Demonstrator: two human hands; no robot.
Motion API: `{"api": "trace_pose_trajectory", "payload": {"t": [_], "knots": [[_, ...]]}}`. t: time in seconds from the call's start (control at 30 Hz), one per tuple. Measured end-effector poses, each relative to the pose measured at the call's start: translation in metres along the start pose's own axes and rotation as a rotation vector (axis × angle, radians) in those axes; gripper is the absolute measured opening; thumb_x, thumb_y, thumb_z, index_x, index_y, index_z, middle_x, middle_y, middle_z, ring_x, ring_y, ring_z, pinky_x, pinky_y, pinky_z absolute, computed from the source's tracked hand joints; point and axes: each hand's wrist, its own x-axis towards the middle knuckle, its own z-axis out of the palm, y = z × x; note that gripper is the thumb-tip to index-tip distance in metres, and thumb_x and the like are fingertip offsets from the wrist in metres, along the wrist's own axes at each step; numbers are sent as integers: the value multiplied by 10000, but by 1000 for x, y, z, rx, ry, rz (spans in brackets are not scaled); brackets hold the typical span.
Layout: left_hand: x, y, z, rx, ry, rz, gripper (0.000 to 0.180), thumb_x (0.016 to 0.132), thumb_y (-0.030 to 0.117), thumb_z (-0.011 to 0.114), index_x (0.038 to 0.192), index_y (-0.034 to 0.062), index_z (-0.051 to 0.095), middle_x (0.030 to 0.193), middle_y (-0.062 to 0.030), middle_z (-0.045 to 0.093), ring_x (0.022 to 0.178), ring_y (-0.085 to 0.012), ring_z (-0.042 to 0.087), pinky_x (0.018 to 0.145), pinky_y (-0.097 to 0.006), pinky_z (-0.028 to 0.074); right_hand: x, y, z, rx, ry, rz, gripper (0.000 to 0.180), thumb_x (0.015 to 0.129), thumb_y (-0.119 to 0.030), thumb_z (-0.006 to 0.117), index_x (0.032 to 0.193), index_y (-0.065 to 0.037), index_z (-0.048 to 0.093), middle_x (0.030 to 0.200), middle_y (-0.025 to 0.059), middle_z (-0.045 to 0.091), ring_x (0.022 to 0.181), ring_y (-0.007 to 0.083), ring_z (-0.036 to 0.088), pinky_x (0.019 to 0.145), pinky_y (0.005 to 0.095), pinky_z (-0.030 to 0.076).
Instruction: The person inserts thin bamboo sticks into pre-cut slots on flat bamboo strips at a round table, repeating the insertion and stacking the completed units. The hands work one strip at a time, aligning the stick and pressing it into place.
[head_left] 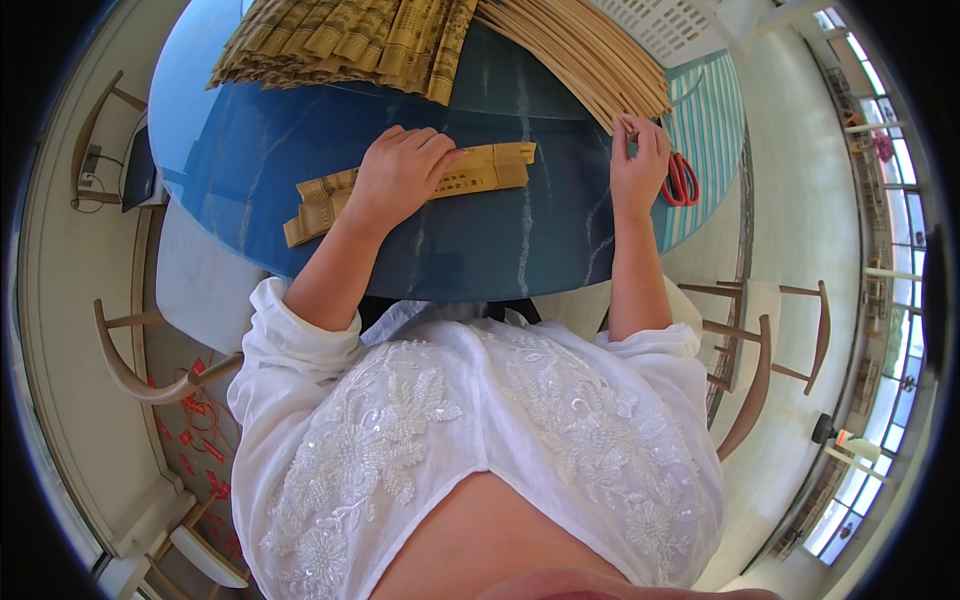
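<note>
My left hand (402, 172), its fingers curled, is closed on a flattened gold printed paper sleeve (490, 168) that lies slantwise on the blue table. A second gold piece sticks out from under its left end. Over at the right, my right hand (640, 165) pinches at the near ends of a bundle of long, thin wooden sticks (575, 60). How many sticks are between its fingertips cannot be made out. Red-handled scissors (681, 180) lie just beside that hand, their blades mostly hidden.
A broad pile of gold printed sleeves (340, 45) lies at the far left of the round, blue marbled table (560, 220). Behind the sticks stands a white slotted plastic basket (665, 28). Blue-white stripes (715, 130) show at the right edge. Wooden chairs (765, 360) stand around.
</note>
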Motion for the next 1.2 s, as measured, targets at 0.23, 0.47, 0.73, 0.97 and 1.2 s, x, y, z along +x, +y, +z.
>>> {"api": "trace_pose_trajectory", "payload": {"t": [0.23,0.47,0.73,0.97,1.2], "knots": [[1,0,-1,-7,2,-33,175,883,211,667,791,76,606,729,-49,611,635,-247,590,634,-354,454,-2,43,-21,1237,543,699,235,1033,-233,479,858,-76,476,680,20,495,613,117,445,592,277,390],[0,-3,2,-10,23,-34,171,875,207,673,785,76,609,724,-48,614,632,-253,590,619,-356,451,-5,48,-22,1392,391,704,246,997,-205,445,773,-109,405,600,24,432,547,119,349,541,263,328],[0,-1,0,-7,5,-42,154,866,190,678,780,80,612,708,-47,607,619,-249,579,613,-351,445,-4,49,-22,1184,470,727,193,975,-213,456,836,-97,389,619,33,434,532,109,342,515,250,295],[1,-1,-1,-9,-4,-37,147,862,183,680,781,80,614,711,-46,610,621,-249,576,612,-349,442,7,25,-23,1032,644,855,197,999,-238,461,880,-91,404,652,29,437,537,107,345,526,254,306],[2,3,1,-47,12,-10,126,853,156,689,794,67,623,728,-52,616,623,-255,561,601,-352,439,-3,38,-18,1147,297,671,204,1024,-227,479,913,-57,497,636,-5,444,555,84,352,529,258,301]]}}
